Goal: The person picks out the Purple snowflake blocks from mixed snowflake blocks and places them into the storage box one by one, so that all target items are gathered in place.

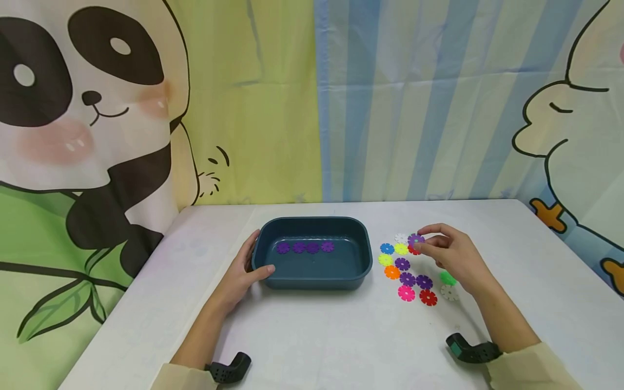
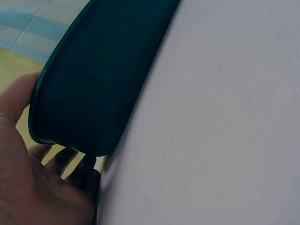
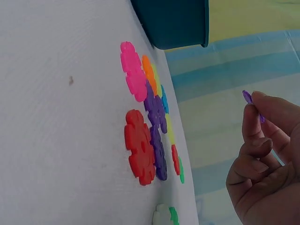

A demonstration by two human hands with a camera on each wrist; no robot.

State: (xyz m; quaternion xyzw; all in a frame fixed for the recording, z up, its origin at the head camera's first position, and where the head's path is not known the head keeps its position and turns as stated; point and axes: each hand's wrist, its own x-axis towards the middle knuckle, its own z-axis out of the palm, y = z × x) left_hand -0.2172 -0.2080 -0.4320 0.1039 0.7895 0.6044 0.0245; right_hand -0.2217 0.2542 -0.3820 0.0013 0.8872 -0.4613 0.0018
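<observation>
My left hand (image 1: 236, 284) grips the left end of a dark teal rectangular basin (image 1: 312, 284), thumb over the front rim and fingers along the outer wall. In the left wrist view the fingertips (image 2: 86, 164) sit at the basin's lower edge. Inside it, several purple snowflake discs (image 1: 312, 247) lie in a row. My right hand (image 1: 455, 257) pinches another purple snowflake disc (image 1: 416, 240) between thumb and index finger. The right wrist view shows this held disc (image 3: 247, 97) raised off the table, almost edge-on. Below the hand lies a loose group of snowflake discs.
The group right of the basin includes purple (image 1: 424, 282), red (image 1: 428, 297), pink (image 1: 406, 293), orange (image 1: 392, 272), blue (image 1: 387, 248), yellow, green (image 1: 447, 278) and white discs (image 1: 449, 293). A white cloth covers the table (image 1: 312, 336). A printed curtain (image 1: 414, 108) hangs behind it.
</observation>
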